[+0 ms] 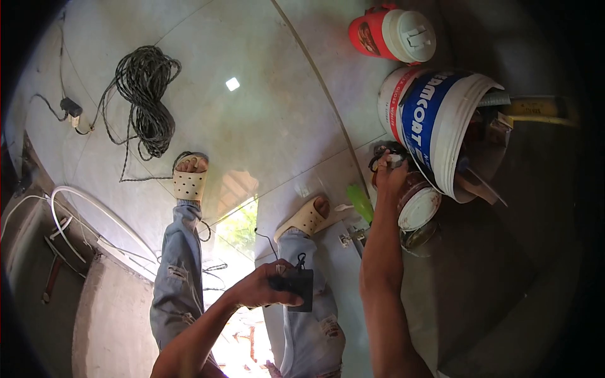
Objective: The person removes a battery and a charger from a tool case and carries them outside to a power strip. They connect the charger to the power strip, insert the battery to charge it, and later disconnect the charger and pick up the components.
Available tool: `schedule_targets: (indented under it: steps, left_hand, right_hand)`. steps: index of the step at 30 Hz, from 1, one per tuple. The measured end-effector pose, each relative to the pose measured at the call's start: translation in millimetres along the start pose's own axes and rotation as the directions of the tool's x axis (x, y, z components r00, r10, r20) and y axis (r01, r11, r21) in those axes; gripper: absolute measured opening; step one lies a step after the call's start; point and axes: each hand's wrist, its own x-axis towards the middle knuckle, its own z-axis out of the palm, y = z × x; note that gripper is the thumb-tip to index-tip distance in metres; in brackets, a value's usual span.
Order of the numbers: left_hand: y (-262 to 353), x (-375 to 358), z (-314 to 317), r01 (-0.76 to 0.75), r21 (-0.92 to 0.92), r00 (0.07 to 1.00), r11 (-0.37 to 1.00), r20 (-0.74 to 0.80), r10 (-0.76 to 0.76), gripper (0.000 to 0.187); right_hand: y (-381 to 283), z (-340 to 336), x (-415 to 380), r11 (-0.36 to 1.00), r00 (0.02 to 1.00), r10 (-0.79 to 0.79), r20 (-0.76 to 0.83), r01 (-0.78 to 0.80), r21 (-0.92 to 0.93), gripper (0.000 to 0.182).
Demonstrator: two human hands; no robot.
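Observation:
My left hand (272, 286) is closed round a dark, flat rectangular box (304, 291) with a thin black cord at its top, held above my right leg. My right hand (392, 169) reaches forward beside the white paint bucket (413, 101). Its fingers are bent together at a dark bundle (382, 151); what exactly they grip is hidden. Just below that hand stands a can with a whitish lid (420, 209). The bucket lies tipped on its side, with tools in its mouth. A green handle (360, 203) lies to the left of my right forearm.
A coiled dark rope or cable (146, 101) lies on the tiled floor, its end running to my left sandal (189, 184). A red jug with a white lid (413, 36) stands beyond the bucket. White tubing (107, 217) curves along the left, and a black plug (70, 107) lies farther up.

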Motion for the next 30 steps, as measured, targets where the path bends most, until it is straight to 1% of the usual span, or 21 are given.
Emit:
schedule_targets:
  steps: [1, 2, 3, 5, 6, 8, 9, 11, 12, 14, 15, 16, 18, 19, 20, 21, 23, 24, 26, 28, 30]
  left_hand:
    - [2, 0, -1, -0.003, 0.0, 1.0, 1.0, -0.003, 0.003, 0.046]
    - [5, -1, -1, 0.032, -0.001, 0.999, 0.999, -0.001, -0.032, 0.046]
    - [7, -2, 0, 0.07, -0.004, 0.998, 0.998, 0.005, -0.07, 0.045]
    - [13, -3, 1, 0.081, 0.025, 0.997, 0.996, 0.007, -0.081, 0.045]
    - [15, -2, 1, 0.086, 0.059, 0.996, 0.995, 0.002, -0.087, 0.045]
    - [13, -1, 1, 0.063, 0.073, 0.998, 0.995, 0.019, -0.065, 0.043]
    - [12, -1, 1, 0.044, 0.082, 0.998, 0.996, 0.032, -0.047, 0.042]
    - [12, 0, 1, 0.044, 0.062, 0.999, 0.997, 0.03, -0.046, 0.041]
    - [12, 0, 1, 0.04, 0.04, 0.999, 0.998, 0.029, -0.041, 0.04]
    - [16, -1, 3, 0.053, 0.033, 0.998, 0.998, 0.023, -0.053, 0.04]
    - [18, -1, 3, 0.062, 0.026, 0.998, 0.998, 0.016, -0.063, 0.041]
    - [19, 0, 3, 0.064, 0.025, 0.998, 0.998, 0.016, -0.064, 0.041]
    - [21, 0, 3, 0.118, 0.028, 0.993, 0.993, 0.026, -0.119, 0.041]
    - [19, 1, 3, 0.119, 0.03, 0.992, 0.992, 0.023, -0.12, 0.041]
    - [14, 2, 3, 0.059, 0.048, 0.998, 0.997, 0.02, -0.06, 0.04]
    - [12, 3, 2, -0.002, 0.066, 1.0, 0.998, 0.018, 0.001, 0.04]
    - [13, 2, 2, 0.0, 0.082, 1.0, 0.997, 0.012, -0.001, 0.04]
    - [13, 3, 3, 0.001, 0.096, 1.0, 0.995, 0.008, -0.002, 0.04]
    - [12, 4, 0, -0.005, 0.113, 1.0, 0.994, 0.024, 0.002, 0.04]
    - [11, 3, 0, -0.012, 0.133, 0.999, 0.991, 0.037, 0.007, 0.04]
    - [11, 3, 1, 0.054, 0.133, 0.998, 0.99, 0.037, -0.059, 0.038]
  right_hand:
    - [4, 11, -8, 0.999, 0.998, -0.029, -0.055, 0.03, 0.033, 0.041]
    - [6, 20, -18, 0.996, 0.992, -0.055, -0.113, 0.062, 0.06, 0.042]
    - [3, 15, -15, 0.997, 0.992, -0.055, -0.116, 0.062, 0.056, 0.042]
    - [-4, -5, -1, 0.971, 0.991, 0.064, -0.116, -0.035, 0.237, 0.04]
    - [-5, -8, 0, 0.971, 0.992, 0.06, -0.114, -0.031, 0.237, 0.04]
    - [-7, -15, 3, 1.0, 1.0, -0.026, 0.008, 0.026, 0.018, 0.042]
    - [-8, -15, 3, 0.999, 1.0, -0.027, 0.007, 0.027, 0.02, 0.042]
    - [-12, -15, 3, 0.997, 0.996, 0.001, -0.087, -0.008, -0.073, 0.043]
    - [-13, -17, 8, 0.997, 0.996, 0.002, -0.089, -0.008, -0.071, 0.043]
    - [-16, -21, 17, 0.994, 0.992, 0.106, -0.075, -0.106, 0.0, 0.046]
    - [-16, -24, 18, 0.994, 0.991, 0.106, -0.076, -0.106, 0.0, 0.046]
    - [-12, -13, 8, 0.993, 0.988, 0.114, -0.103, -0.115, -0.007, 0.048]
    - [-3, -7, -1, 0.992, 0.983, 0.125, -0.131, -0.128, -0.014, 0.049]
    - [1, -7, -2, 0.996, 0.986, 0.072, -0.148, -0.078, -0.033, 0.05]
    - [4, -7, -4, 0.998, 0.986, 0.019, -0.166, -0.028, -0.051, 0.052]
    - [5, -15, 0, 0.998, 0.986, 0.021, -0.168, -0.03, -0.049, 0.052]
    - [5, -38, 11, 0.993, 0.995, 0.009, -0.102, -0.021, -0.115, 0.053]
    - [3, -32, 6, 0.993, 0.994, 0.01, -0.105, -0.022, -0.117, 0.053]
    - [-2, -10, -8, 0.977, 0.973, -0.001, -0.229, -0.047, -0.206, 0.051]
    - [-1, -11, -9, 0.976, 0.977, -0.004, -0.215, -0.043, -0.213, 0.049]
    - [-1, -9, -9, 0.976, 0.981, -0.008, -0.194, -0.035, -0.217, 0.048]
